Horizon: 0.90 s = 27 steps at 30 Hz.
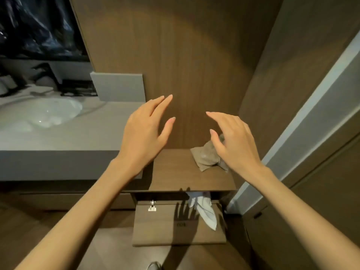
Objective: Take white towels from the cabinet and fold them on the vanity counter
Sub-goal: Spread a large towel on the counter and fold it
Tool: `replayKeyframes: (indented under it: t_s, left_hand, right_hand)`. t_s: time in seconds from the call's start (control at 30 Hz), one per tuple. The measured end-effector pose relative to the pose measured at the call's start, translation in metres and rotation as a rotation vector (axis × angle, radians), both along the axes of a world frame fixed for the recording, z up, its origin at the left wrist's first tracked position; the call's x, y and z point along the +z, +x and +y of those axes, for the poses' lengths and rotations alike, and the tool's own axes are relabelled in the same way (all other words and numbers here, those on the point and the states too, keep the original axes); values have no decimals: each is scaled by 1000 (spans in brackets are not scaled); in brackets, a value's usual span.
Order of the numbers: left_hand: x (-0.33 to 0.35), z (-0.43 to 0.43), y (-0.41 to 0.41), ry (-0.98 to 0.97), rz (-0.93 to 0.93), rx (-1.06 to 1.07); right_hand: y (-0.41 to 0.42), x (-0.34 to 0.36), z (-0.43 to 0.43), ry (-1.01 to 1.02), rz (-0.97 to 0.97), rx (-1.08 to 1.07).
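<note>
- Finds left hand [144, 131] released, fingers straight, grasping nothing, raised above the shelf [175, 172] at its left edge.
- Finds right hand [233, 141] likewise released, above a crumpled beige cloth [202, 158] lying on the shelf.
- Locates white towel [205, 211] below the shelf, hanging out of the open cabinet [165, 228].
- Records vanity counter [68, 139] left of the shelf.

This is a bathroom vanity corner, in a home or a hotel room; which of the 2 cannot be told. A white basin [48, 114] sits sunk in a grey vanity counter [81, 141], with a dark mirror [39, 26] on the wall above. Beside the counter rises a wood-panelled wall [185, 55] with a low shelf [175, 172]. Beneath the shelf a cabinet flap [167, 230] hangs open, 1 white towel [206, 213] draped over it. A pale door frame [321, 114] stands at the right.
</note>
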<state>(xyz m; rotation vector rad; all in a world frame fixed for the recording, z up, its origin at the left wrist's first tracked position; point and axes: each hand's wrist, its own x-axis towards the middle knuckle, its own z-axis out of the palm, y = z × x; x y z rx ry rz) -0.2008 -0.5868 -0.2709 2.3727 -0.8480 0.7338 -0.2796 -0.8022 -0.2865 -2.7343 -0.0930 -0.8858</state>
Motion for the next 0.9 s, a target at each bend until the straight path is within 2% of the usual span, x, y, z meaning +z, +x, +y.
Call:
replayKeyframes:
  t_s: [0.27, 0.53, 0.7, 0.9]
  left_hand:
    - [-250, -12, 21, 68, 209, -9]
    - [-499, -24, 66, 184, 319, -33]
    - [-608, -29, 102, 308, 386, -2]
    - [-677, -39, 131, 464, 427, 52]
  right_hand:
    - [17, -247, -4, 107, 174, -33]
    - [32, -486, -16, 136, 259, -80]
    - [46, -593, -26, 149, 271, -132]
    - [60, -679, -45, 128, 286, -197]
